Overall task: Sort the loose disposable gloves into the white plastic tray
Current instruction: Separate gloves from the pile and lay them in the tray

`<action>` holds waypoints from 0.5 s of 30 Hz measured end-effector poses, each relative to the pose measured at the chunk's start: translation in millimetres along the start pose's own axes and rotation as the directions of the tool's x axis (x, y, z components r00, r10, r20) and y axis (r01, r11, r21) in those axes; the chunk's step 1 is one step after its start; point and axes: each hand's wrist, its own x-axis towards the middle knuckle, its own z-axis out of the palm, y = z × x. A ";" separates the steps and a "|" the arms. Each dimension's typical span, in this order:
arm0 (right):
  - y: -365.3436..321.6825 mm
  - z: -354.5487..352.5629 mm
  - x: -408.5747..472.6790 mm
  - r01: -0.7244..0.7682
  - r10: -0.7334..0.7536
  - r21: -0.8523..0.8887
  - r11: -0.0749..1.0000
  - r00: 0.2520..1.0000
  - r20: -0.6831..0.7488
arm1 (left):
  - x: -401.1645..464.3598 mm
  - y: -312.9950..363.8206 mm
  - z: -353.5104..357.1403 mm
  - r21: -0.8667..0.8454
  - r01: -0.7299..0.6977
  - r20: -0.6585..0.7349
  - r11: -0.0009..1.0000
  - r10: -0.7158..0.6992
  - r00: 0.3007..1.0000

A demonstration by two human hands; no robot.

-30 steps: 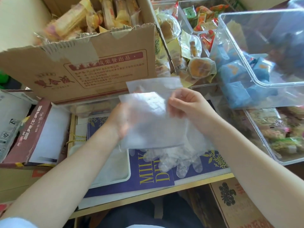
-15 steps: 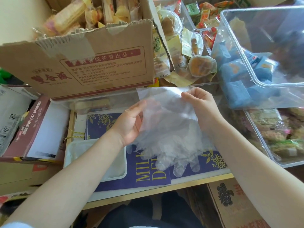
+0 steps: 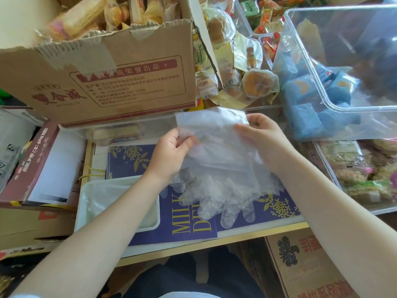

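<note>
A torn cardboard box [image 3: 120,74] with red printing stands at the back left, filled with wrapped snacks. Right of it lies a heap of wrapped cakes [image 3: 253,80]. A clear plastic bin [image 3: 343,61] at the right holds blue packets [image 3: 311,100]; another clear bin [image 3: 361,173] below it holds more snacks. A purple booklet [image 3: 193,224] with gold lettering lies on the table, and a maroon box [image 3: 32,164] sits at the left.

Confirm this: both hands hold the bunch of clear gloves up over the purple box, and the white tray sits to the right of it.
Wrong on one point: the head view shows the white tray to the left of the gloves, under the left forearm. Both the left hand and right hand do hold them over the purple box.
</note>
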 end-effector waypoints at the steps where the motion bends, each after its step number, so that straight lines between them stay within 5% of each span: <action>1: 0.2 -6.3 2.0 -0.015 0.020 -0.086 0.996 0.998 0.053 | 1.8 1.6 -1.9 -0.024 0.000 -0.009 1.000 -0.001 1.000; 4: -1.1 -26.0 0.5 -0.074 0.170 -0.336 0.939 0.948 0.267 | 7.3 2.5 -11.5 -0.048 -0.002 0.003 0.999 0.002 1.000; 9: 11.7 -38.7 -4.7 -0.009 0.122 -0.244 0.970 0.884 0.451 | 12.5 1.1 -25.4 -0.061 -0.001 0.038 0.998 0.003 0.999; 12: 13.5 -39.7 -4.8 0.064 0.162 -0.427 0.902 0.867 0.471 | 10.3 4.2 -27.0 0.020 -0.043 0.118 0.999 0.041 0.992; 15: 5.5 -31.5 -6.0 0.034 0.120 -0.294 0.955 0.862 0.492 | 6.6 7.2 -24.6 0.128 -0.099 0.221 0.987 0.068 0.973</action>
